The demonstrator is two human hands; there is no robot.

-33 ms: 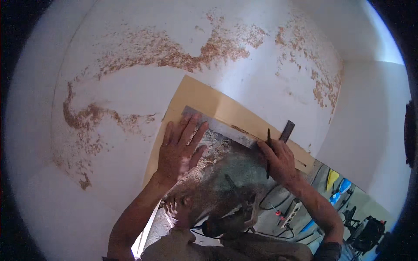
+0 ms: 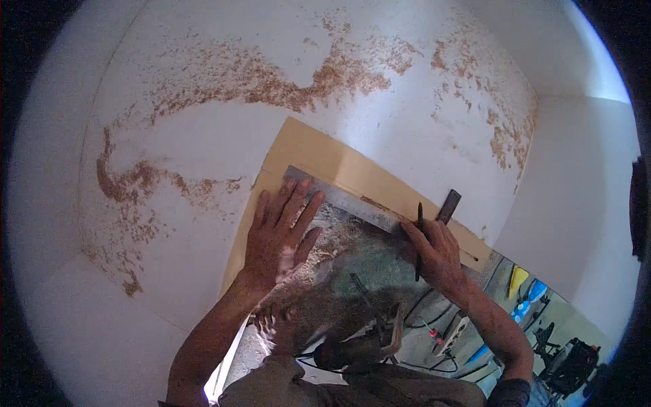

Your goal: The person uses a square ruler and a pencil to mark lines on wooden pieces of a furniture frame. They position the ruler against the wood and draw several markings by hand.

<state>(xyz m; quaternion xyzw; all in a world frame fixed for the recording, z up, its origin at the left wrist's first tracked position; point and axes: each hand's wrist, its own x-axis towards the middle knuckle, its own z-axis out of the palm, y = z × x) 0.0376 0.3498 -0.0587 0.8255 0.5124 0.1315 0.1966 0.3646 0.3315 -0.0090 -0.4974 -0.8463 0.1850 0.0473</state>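
Observation:
A tan board [image 2: 325, 146] lies slanted before me on a white surface, with a dark slot near its right end. Along its near edge rests the metal blade of a square [image 2: 346, 200]; its dark stock [image 2: 448, 205] sticks out beyond my right hand. My left hand [image 2: 281, 234] lies flat with fingers spread, the fingertips on the blade's left end. My right hand [image 2: 437, 254] is closed round a thin dark pencil [image 2: 420, 217], its thumb on the blade's right end. The stock's join to the blade is hidden behind that hand.
Brown sawdust [image 2: 271, 85] is scattered across the white surface. Below are a bare foot [image 2: 271, 322], wood shavings and a power tool [image 2: 352, 349] with a cable. At right lie a red-handled screwdriver [image 2: 432, 332], a power strip [image 2: 456, 334], yellow and blue items, and a black object [image 2: 573, 366].

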